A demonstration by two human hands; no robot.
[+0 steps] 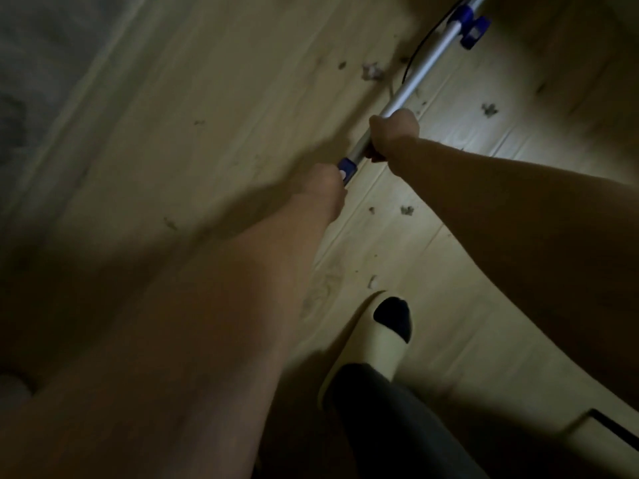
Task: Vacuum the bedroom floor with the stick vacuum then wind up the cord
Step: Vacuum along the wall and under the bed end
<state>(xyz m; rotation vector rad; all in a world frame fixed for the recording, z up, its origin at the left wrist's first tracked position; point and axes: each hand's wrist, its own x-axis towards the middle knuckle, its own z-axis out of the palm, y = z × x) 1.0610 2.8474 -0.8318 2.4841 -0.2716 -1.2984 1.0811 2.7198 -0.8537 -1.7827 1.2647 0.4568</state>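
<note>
Above the wood floor (207, 98), both hands' fingers (377, 155) wrap (tightly) the vacuum tube (425, 60).

Vacuum tube (425, 60) cut off upward

Count of what is seen, by kind.
Two hands: left hand (325, 188), right hand (392, 138). One vacuum tube (420, 76), one black cord (420, 46), two blue clips (475, 31). One slipper (377, 344). Several lint clumps (489, 109) on one wood floor (214, 108); exact number cannot be told.
</note>
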